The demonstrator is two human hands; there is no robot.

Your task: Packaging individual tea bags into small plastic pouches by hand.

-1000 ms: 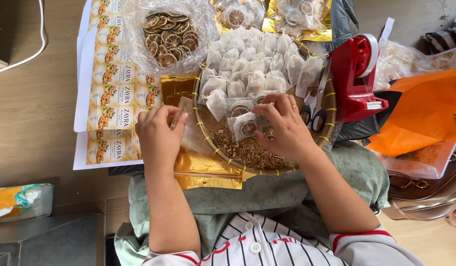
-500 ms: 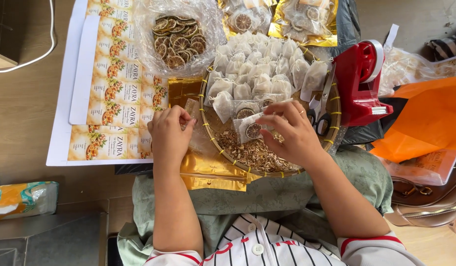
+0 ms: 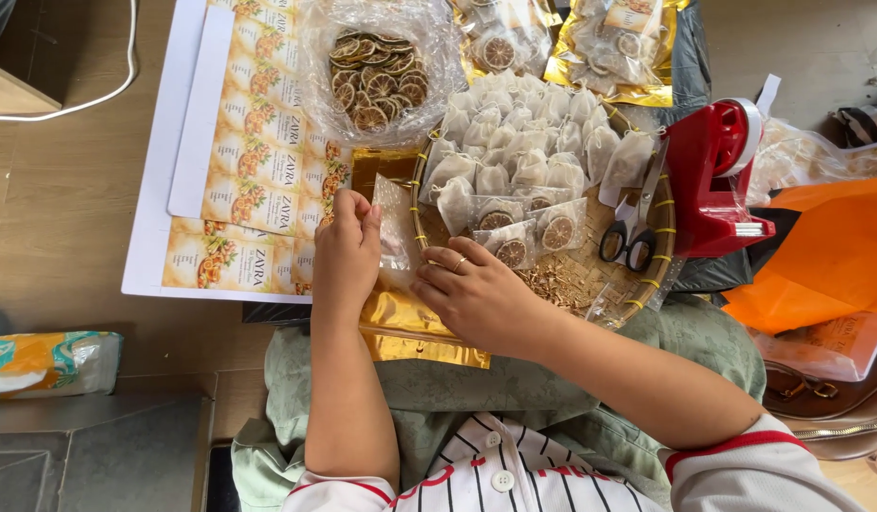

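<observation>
Both hands shifted left off the basket (image 3: 658, 275), fingers pinching a clear pouch (image 3: 398, 228).

Clear sachet (image 3: 398, 230) w/ gold backing, upright-ish, pinched betw my two hands at basket's left edge; contents too blurred to tell.

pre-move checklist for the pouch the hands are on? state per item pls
1. Left hand on clear pouch: ok.
2. Right hand at pouch's lower edge: ok.
3. Pouch mouth open: cannot tell.
4. Pouch contents: cannot tell.
5. Filled sachets within reach in woven tray: ok.
6. Scissors apart from both hands: ok.
</observation>
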